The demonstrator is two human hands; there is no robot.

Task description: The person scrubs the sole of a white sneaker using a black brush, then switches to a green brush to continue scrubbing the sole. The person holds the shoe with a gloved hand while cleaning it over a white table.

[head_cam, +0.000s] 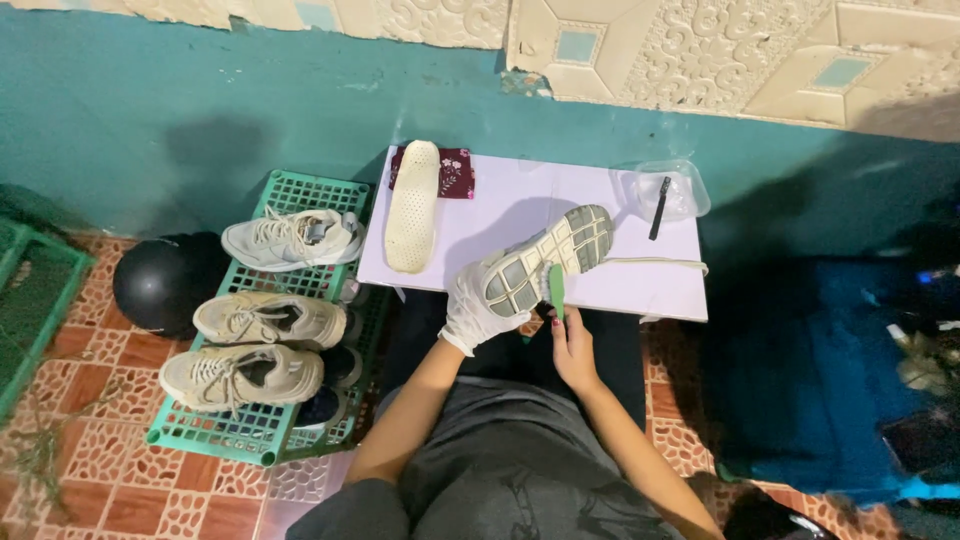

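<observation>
L hand (472,305): white glove, fingers closed round shoe (545,262), holding it sole-up over front edge of board (520,190).
R hand (572,345): bare, fingers gripping green brush (556,290); bristle end touches sole.
Board: white; insole (413,206) lies at its left end, lace (655,262) trails right of shoe, clear tub (685,190) w/ black stick in far right corner.
Rack (265,435): green, left of board, 3 pale sneakers (270,320).

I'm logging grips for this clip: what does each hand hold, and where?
Left hand, gloved, holds the sneaker at its heel end, sole up. Right hand holds a green brush by its handle.
</observation>
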